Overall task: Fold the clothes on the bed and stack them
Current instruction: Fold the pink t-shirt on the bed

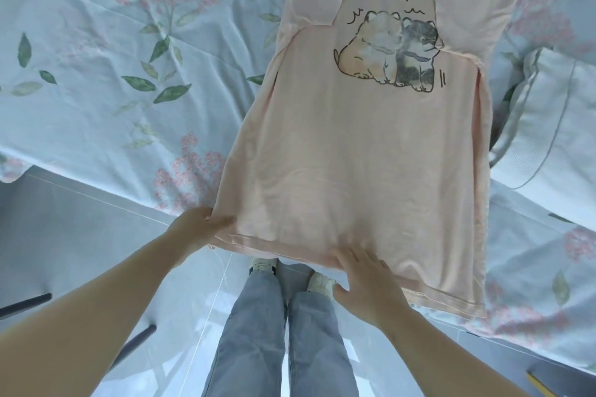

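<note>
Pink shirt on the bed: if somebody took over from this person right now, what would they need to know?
Left hand pinches the near left hem corner of the pink shirt. Right hand rests flat on the hem, fingers straight.
The shirt lies print up on the floral bedsheet, hem at the bed's near edge.
Done: both sleeves look folded in over the front.
Left: fold it up lengthwise, then stack it. What the white cloth at right is, I cannot tell.

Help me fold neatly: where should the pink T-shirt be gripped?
Probably the two bottom hem corners, from the near edge of the bed: the pink T-shirt lies flat with sleeves folded in, hem nearest. The left hand pinches one corner; the right hand rests flat mid-hem.
</note>
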Motion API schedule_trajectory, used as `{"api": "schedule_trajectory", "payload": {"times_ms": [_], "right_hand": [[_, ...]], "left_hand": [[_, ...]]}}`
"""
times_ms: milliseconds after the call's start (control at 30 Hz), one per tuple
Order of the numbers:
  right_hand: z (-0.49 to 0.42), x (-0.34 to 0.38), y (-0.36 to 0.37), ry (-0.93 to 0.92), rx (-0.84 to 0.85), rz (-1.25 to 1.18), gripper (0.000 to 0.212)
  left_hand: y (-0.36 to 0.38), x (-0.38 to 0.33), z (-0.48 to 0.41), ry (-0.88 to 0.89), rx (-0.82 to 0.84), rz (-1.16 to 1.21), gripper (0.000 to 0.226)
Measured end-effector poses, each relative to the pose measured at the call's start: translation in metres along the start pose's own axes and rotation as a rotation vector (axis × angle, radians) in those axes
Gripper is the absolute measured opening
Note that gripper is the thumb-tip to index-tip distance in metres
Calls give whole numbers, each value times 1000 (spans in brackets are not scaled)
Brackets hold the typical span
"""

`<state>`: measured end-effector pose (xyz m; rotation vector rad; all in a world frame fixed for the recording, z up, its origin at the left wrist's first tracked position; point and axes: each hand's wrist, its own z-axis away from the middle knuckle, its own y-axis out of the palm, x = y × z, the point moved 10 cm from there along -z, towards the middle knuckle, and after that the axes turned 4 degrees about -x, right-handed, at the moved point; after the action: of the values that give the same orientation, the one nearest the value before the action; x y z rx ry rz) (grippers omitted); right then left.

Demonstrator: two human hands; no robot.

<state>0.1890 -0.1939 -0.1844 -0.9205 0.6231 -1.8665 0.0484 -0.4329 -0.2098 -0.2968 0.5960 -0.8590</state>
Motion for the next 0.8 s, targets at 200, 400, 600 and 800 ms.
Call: {"api": "schedule_trajectory", "payload": {"times_ms": [200,400,600,800], "right_hand": [[-13,-3,2,50,33,-16,32],[-30,-1,-14,41,61,-26,34],[-27,-2,6,31,371,-112,19],[-51,-29,-49,160,129,-253,20]], "left_hand": [[-17,25,-1,-117,-17,-99,35],[-17,-3,-15,-53,-119,-16,37],[-22,0,-16,-115,-145,-519,32],[-28,-55,-24,-65,-238,-147,62]]}}
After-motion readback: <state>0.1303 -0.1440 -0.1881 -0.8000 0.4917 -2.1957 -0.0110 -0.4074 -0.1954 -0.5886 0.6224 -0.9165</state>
